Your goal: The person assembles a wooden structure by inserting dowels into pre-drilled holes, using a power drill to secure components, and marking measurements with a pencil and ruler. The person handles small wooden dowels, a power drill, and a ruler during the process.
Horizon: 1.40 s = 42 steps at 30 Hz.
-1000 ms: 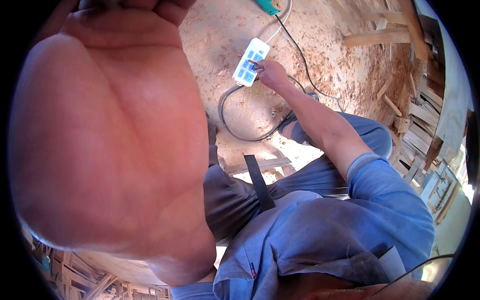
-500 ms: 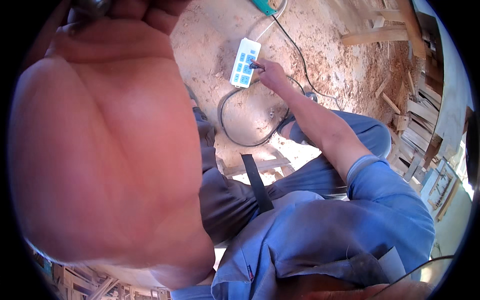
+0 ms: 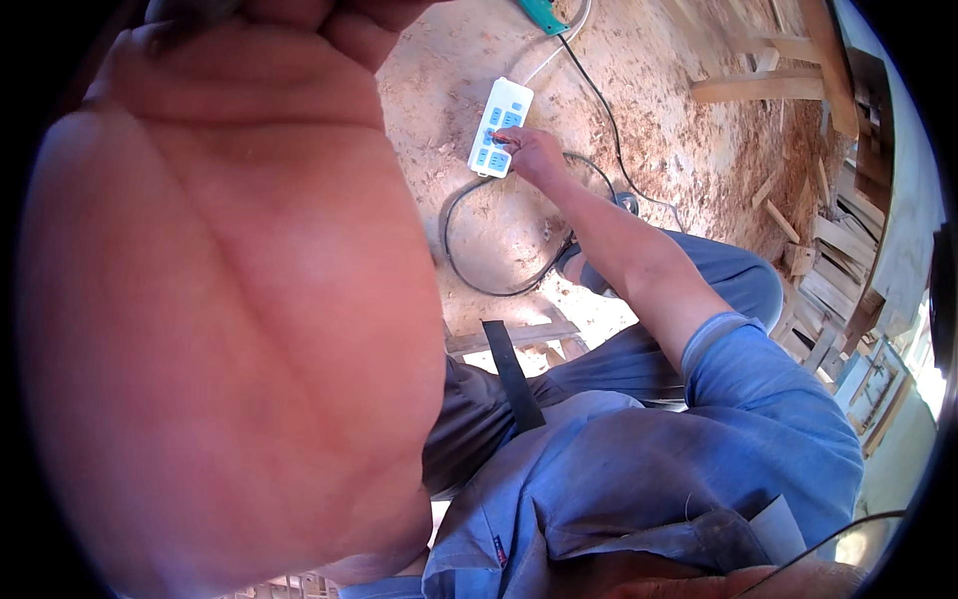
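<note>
A white power strip (image 3: 502, 116) with blue sockets lies on the dirt ground (image 3: 659, 120). The right hand (image 3: 536, 157) reaches over its right edge, fingertips drawn together at the sockets (whether they pinch something cannot be told). A dark cord (image 3: 499, 294) loops just below the strip; a green object (image 3: 543, 14) lies above. The left hand (image 3: 239, 329) looms, palm showing, fingers cut off, its grip impossible to tell. Wood scraps (image 3: 846, 240) lie far right.

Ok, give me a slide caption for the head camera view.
Right hand at a white power strip with blue sockets on the dirt floor, left hand large in the foreground.
</note>
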Each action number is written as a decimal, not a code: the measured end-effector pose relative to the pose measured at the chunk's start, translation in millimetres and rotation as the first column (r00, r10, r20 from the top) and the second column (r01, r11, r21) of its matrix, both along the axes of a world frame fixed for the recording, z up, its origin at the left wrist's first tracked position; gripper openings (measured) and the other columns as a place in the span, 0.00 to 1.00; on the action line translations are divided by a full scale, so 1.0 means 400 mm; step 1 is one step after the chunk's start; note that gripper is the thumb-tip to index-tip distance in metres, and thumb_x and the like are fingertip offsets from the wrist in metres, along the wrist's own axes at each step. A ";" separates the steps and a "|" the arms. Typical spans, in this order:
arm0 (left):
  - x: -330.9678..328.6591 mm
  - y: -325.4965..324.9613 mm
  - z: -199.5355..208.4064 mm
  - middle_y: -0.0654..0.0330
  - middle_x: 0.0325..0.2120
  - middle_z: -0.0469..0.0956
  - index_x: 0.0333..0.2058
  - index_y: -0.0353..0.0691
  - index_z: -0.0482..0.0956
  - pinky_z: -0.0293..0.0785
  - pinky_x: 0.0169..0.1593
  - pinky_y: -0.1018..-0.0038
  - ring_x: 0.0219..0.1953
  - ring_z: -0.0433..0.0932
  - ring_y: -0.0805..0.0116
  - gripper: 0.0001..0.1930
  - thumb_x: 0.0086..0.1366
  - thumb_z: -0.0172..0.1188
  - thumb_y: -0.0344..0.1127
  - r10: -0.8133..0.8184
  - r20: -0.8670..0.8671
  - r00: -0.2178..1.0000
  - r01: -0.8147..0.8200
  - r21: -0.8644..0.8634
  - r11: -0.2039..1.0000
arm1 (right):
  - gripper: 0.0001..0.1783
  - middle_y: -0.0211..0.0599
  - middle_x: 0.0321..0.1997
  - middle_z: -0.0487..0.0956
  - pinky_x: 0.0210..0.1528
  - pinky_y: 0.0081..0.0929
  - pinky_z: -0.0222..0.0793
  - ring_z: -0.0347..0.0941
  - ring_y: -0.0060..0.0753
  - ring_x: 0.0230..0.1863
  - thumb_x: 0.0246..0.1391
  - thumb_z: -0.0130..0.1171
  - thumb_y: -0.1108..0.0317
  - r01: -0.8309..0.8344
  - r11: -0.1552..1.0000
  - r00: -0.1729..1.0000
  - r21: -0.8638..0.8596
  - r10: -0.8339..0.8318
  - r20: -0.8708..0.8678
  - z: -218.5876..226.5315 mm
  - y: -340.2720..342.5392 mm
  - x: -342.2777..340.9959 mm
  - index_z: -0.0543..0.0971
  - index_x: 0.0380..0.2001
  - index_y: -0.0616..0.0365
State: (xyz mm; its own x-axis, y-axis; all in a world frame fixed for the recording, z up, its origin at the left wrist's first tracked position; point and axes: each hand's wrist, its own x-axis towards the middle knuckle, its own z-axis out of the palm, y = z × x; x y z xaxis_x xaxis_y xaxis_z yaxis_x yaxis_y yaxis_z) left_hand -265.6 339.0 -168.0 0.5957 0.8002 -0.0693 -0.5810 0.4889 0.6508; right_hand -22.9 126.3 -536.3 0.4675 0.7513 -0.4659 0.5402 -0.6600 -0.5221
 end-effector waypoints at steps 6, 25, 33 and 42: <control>-0.001 0.000 0.002 0.45 0.42 0.77 0.48 0.22 0.71 0.71 0.54 0.56 0.43 0.78 0.53 0.16 0.72 0.47 0.32 0.007 0.001 1.000 -0.007 0.001 1.000 | 0.15 0.40 0.43 0.84 0.48 0.41 0.77 0.81 0.47 0.44 0.54 0.59 0.67 -0.185 0.982 0.972 -0.039 0.188 0.139 -0.005 0.031 0.015 0.85 0.45 0.40; 0.018 0.023 0.019 0.45 0.41 0.77 0.48 0.22 0.71 0.71 0.54 0.56 0.43 0.78 0.54 0.16 0.71 0.48 0.32 0.020 -0.014 1.000 -0.020 -0.005 1.000 | 0.10 0.44 0.38 0.85 0.41 0.42 0.79 0.84 0.46 0.40 0.47 0.61 0.68 -0.732 0.546 0.548 -0.408 0.827 0.123 0.083 0.184 -0.002 0.86 0.33 0.54; 0.024 0.041 0.019 0.45 0.41 0.77 0.48 0.22 0.71 0.71 0.53 0.56 0.43 0.78 0.54 0.15 0.71 0.48 0.32 0.034 0.005 0.999 -0.034 -0.021 0.999 | 0.11 0.44 0.38 0.85 0.42 0.41 0.79 0.84 0.44 0.40 0.49 0.60 0.66 -0.679 0.597 0.620 -0.427 0.778 0.103 0.103 0.207 -0.004 0.86 0.35 0.57; 0.034 0.038 0.043 0.45 0.41 0.77 0.48 0.22 0.71 0.71 0.53 0.57 0.43 0.78 0.54 0.15 0.71 0.48 0.32 0.025 -0.005 1.000 -0.025 0.018 1.000 | 0.11 0.45 0.37 0.85 0.39 0.42 0.80 0.84 0.46 0.38 0.50 0.58 0.67 -0.733 0.532 0.538 -0.423 0.835 0.118 0.100 0.223 -0.031 0.86 0.34 0.57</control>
State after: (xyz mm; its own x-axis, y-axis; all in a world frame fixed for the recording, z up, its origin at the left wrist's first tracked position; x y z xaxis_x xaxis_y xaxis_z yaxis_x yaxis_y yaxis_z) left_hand -252.0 354.1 -150.8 0.5752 0.8160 -0.0577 -0.5891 0.4622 0.6629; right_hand -35.4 215.6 -496.1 -0.1058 0.7245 -0.6811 0.9917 0.0262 -0.1262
